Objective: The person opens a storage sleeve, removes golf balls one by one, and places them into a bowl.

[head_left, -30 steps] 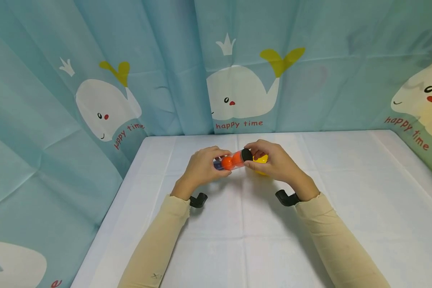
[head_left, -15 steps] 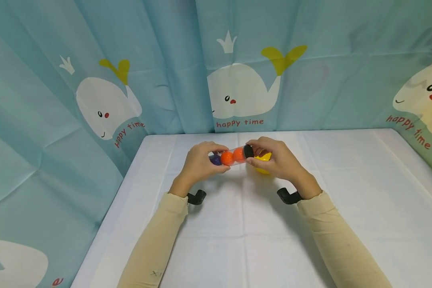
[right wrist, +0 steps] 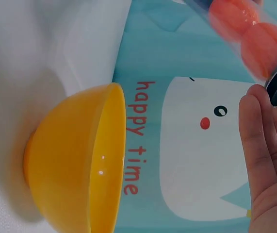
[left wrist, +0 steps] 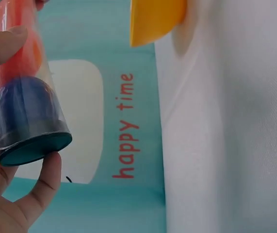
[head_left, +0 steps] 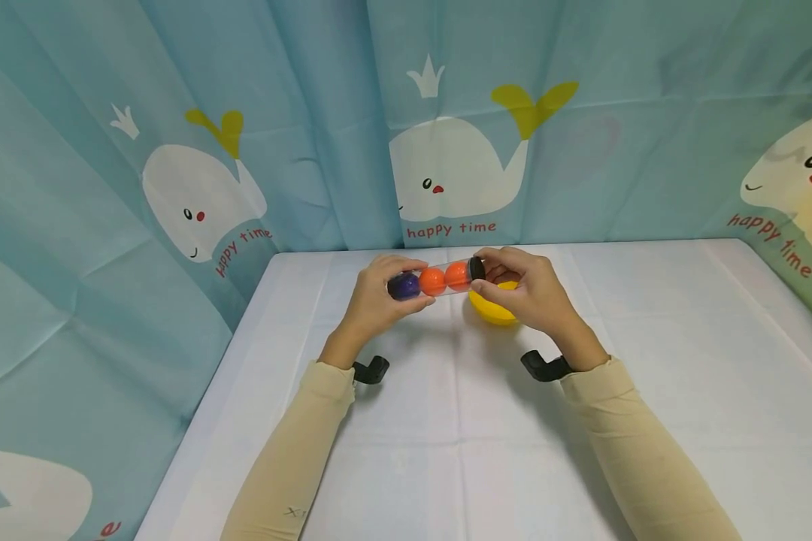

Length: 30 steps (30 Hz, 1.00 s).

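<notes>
A clear plastic tube (head_left: 445, 279) is held up over the table, lying nearly level. Inside are two orange balls (head_left: 432, 282) and a dark purple-blue ball (head_left: 410, 284). My left hand (head_left: 374, 300) grips its left end between thumb and fingers; the left wrist view shows a dark cap (left wrist: 36, 149) there, with a fingertip against it. With thumb and fingers, my right hand (head_left: 531, 289) pinches the black cap (head_left: 477, 269) at the other end. Below and partly behind the right hand, a yellow bowl (head_left: 494, 310) stands upright on the table; its inside is mostly hidden.
A white cloth covers the table (head_left: 419, 421). Blue curtains (head_left: 352, 180) printed with whales hang along the back and sides. Black curved mounts (head_left: 544, 367) are on both wrists.
Both hands have lifted the tube slightly upward and to the right, turning it more level. More of the purple-blue ball and of the yellow bowl now shows.
</notes>
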Motion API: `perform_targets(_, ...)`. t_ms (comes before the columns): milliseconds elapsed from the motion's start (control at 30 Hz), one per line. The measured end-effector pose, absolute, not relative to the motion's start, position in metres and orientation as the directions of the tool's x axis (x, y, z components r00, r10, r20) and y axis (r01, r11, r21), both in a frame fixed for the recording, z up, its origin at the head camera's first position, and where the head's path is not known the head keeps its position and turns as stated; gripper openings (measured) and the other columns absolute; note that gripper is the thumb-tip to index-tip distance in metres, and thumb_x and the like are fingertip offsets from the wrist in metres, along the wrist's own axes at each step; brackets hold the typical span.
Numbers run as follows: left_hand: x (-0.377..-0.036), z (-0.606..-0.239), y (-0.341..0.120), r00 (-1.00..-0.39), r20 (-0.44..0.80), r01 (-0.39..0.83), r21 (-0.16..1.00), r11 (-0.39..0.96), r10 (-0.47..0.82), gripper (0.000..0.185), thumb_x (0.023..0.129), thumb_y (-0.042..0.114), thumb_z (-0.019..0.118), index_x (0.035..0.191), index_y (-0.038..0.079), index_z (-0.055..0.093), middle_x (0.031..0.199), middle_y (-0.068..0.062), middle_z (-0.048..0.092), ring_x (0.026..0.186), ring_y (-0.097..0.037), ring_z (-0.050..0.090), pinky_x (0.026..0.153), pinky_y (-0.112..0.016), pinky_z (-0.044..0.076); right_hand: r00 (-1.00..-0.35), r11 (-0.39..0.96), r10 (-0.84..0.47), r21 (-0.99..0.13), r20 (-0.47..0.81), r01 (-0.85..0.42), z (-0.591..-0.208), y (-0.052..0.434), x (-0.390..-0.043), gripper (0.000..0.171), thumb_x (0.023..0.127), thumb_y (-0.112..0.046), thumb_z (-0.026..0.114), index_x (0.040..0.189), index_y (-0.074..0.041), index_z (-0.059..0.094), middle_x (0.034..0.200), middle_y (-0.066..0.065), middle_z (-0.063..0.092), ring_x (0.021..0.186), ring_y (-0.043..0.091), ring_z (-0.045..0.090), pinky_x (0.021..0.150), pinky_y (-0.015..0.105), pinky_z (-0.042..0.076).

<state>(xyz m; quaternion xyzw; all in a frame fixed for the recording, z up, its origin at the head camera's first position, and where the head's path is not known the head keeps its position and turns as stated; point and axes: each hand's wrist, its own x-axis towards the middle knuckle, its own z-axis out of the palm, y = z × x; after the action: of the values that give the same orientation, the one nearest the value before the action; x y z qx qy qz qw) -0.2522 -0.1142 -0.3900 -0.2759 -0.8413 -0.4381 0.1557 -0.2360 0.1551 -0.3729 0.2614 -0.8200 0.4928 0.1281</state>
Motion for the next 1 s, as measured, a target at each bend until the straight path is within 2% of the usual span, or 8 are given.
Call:
perform_targets(233, -0.253, -0.391, -0.116, -0.783, 0.51, 0.62, 0.601, 0.504, 0.357, 0.051, 0.076, 0.021, 0.093, 0.123, 0.01, 0.074, 0.121, -0.006, 0.074, 0.116, -0.023, 0.063, 0.104, -0.04, 0.052, -0.86, 0.361, -0.267, -0.782, 0.436, -0.508, -0.373, 0.156, -0.237, 0.04, 0.089, -0.011, 0.08, 0.126, 0.001, 0.069, 0.105, 0.016, 0.072, 0.086, 0.009, 0.067, 0.081, 0.012, 0.056)
perform_targets(433, -0.254, -0.389, -0.121, -0.809, 0.483, 0.587, 0.668, 0.457, 0.334, 0.051, 0.076, 0.022, 0.093, 0.122, 0.012, 0.074, 0.121, -0.005, 0.074, 0.112, -0.02, 0.066, 0.098, -0.036, 0.057, -0.866, 0.349, -0.27, -0.795, 0.421, -0.496, -0.374, 0.157, -0.238, 0.039, 0.09, -0.012, 0.078, 0.126, -0.002, 0.07, 0.105, 0.015, 0.072, 0.087, 0.007, 0.068, 0.082, 0.013, 0.056)
perform_targets(733, -0.256, -0.387, -0.129, -0.834, 0.438, 0.547, 0.741, 0.391, 0.336, 0.048, 0.072, 0.021, 0.095, 0.116, 0.014, 0.078, 0.115, -0.004, 0.075, 0.101, -0.016, 0.065, 0.084, -0.03, 0.058, -0.819, 0.341, -0.334, -0.75, 0.467, -0.567, -0.375, 0.156, -0.238, 0.036, 0.088, -0.008, 0.08, 0.122, -0.001, 0.072, 0.103, 0.012, 0.072, 0.086, 0.01, 0.067, 0.083, 0.013, 0.056)
perform_targets(1000, -0.257, -0.388, -0.131, -0.845, 0.398, 0.516, 0.783, 0.348, 0.357, 0.047, 0.072, 0.02, 0.095, 0.116, 0.019, 0.078, 0.115, 0.0, 0.075, 0.103, -0.016, 0.065, 0.086, -0.035, 0.057, -0.792, 0.342, -0.367, -0.721, 0.488, -0.603, -0.376, 0.158, -0.239, 0.035, 0.088, -0.007, 0.08, 0.121, -0.002, 0.072, 0.102, 0.01, 0.072, 0.086, 0.011, 0.067, 0.084, 0.014, 0.056)
